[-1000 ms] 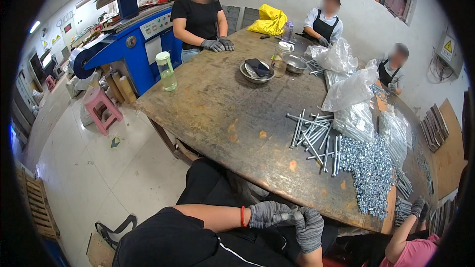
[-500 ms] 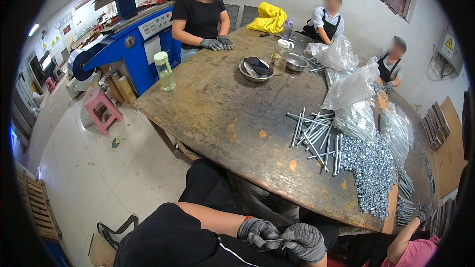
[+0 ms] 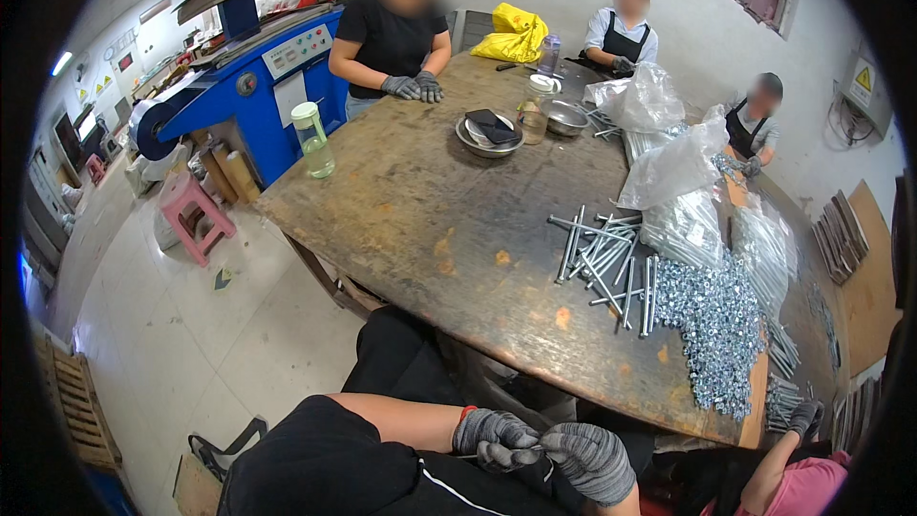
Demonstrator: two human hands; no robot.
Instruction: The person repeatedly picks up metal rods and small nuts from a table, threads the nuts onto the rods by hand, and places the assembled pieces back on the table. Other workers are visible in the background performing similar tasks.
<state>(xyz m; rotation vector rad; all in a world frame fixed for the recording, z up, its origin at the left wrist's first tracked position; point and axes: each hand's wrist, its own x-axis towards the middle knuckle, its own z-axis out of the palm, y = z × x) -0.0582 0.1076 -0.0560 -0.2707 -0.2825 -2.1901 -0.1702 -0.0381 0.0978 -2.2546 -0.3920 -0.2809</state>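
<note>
Both my hands wear grey knitted gloves and meet over my lap, below the table's near edge. My left hand [image 3: 495, 439] is closed around a thin metal rod [image 3: 465, 457], of which only small bits show; its kind is mostly hidden by the fingers. Pinched at the rod's end, my right hand [image 3: 589, 463] touches the left fingertips, and what lies in its fingers is hidden. On the table [image 3: 401, 220], to the right, long silvery bolts [image 3: 604, 263] lie in a loose pile. Beside them spreads a heap of small metal nuts [image 3: 716, 344].
Clear plastic bags [image 3: 683, 220] of bolts stand behind the nuts. Metal bowls [image 3: 489, 141], a jar [image 3: 533, 122] and a green-lidded bottle [image 3: 313, 139] are farther back. Gloved co-workers sit or stand around the table; one in pink [image 3: 812, 487] is close at my right.
My hands have shifted slightly left and up, still together, and the right hand has turned a little. The far co-worker's hands have come up near the bags. The view has tilted slightly.
</note>
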